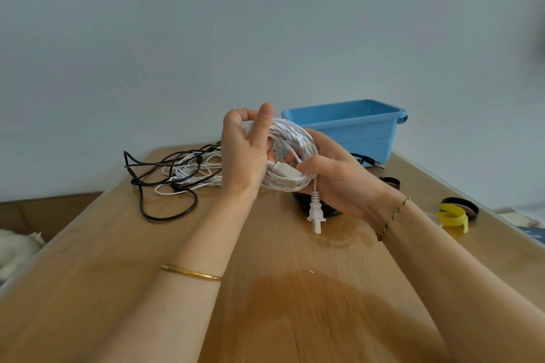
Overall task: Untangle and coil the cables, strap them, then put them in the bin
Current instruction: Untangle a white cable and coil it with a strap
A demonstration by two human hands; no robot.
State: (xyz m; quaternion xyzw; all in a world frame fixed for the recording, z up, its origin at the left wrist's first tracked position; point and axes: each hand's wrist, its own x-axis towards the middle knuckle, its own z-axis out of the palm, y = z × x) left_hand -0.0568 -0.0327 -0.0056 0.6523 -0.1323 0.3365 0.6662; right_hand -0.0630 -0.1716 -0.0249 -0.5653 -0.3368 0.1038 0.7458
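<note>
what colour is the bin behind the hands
Blue: the bin shows plainly in the head view, at the table's far edge.

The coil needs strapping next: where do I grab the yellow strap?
Probably pinch the yellow strap by its loose end nearest you, coming from above; its far side nests against the black strap, leaving little room for a grip.

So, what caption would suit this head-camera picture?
Left hand and right hand hold a coiled white cable over the table, plug dangling, blue bin behind.
</note>
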